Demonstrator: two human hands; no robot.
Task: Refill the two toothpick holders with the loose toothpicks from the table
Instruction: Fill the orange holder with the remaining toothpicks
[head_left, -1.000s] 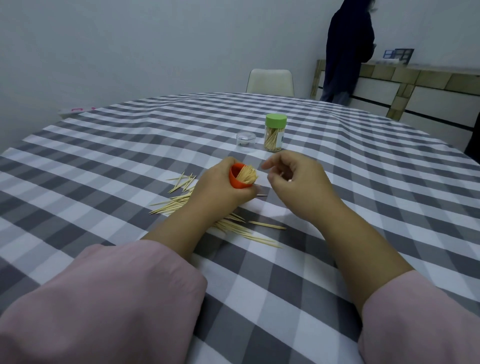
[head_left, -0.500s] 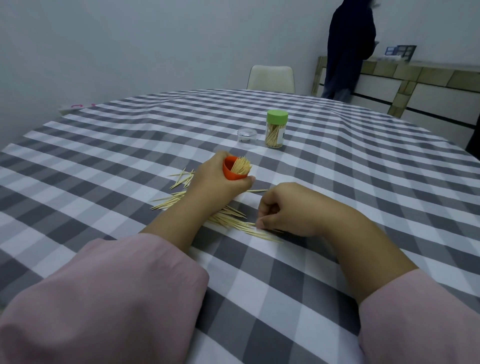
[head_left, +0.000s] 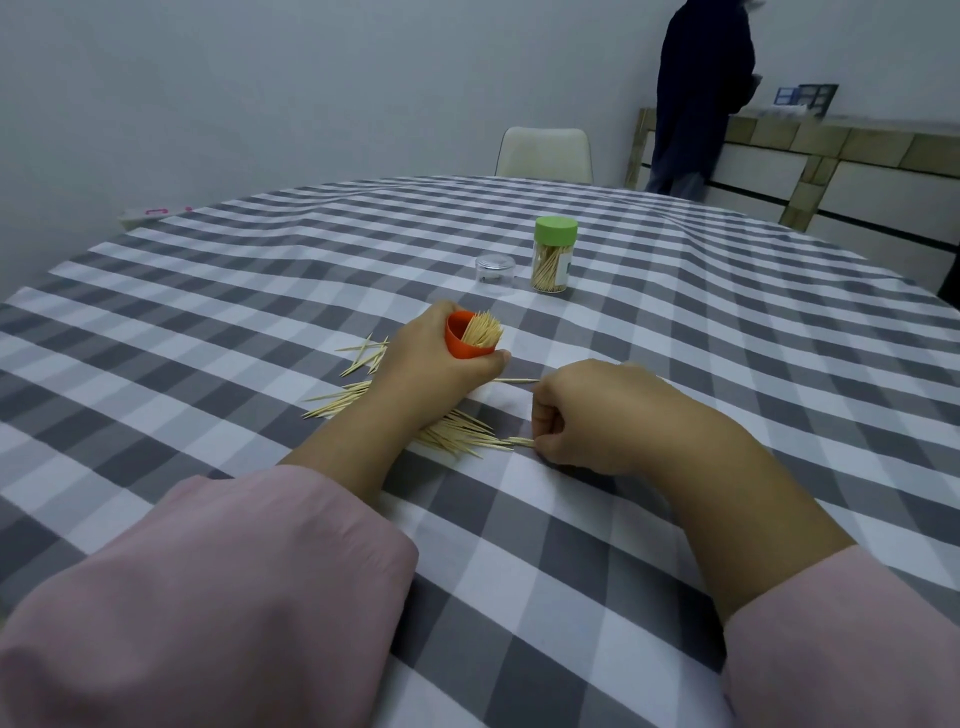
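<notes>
**Toothpicks mid-refill on the checked bench**

Left hand (head_left: 431, 364) wrapped round tilted orange plastic holder (head_left: 464, 340), part full. Loose wooden toothpicks (head_left: 457, 435) scattered beneath and between hands. Right hand (head_left: 587, 415) curled, pinching some. Beyond: clear lid (head_left: 495, 270), green-capped clear holder (head_left: 554, 255).

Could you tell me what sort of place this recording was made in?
Probably a plain dining or meeting room: a round table under a grey checked tablecloth, a pale chair at its far side, and a sideboard along the bare wall where another person stands.
</notes>
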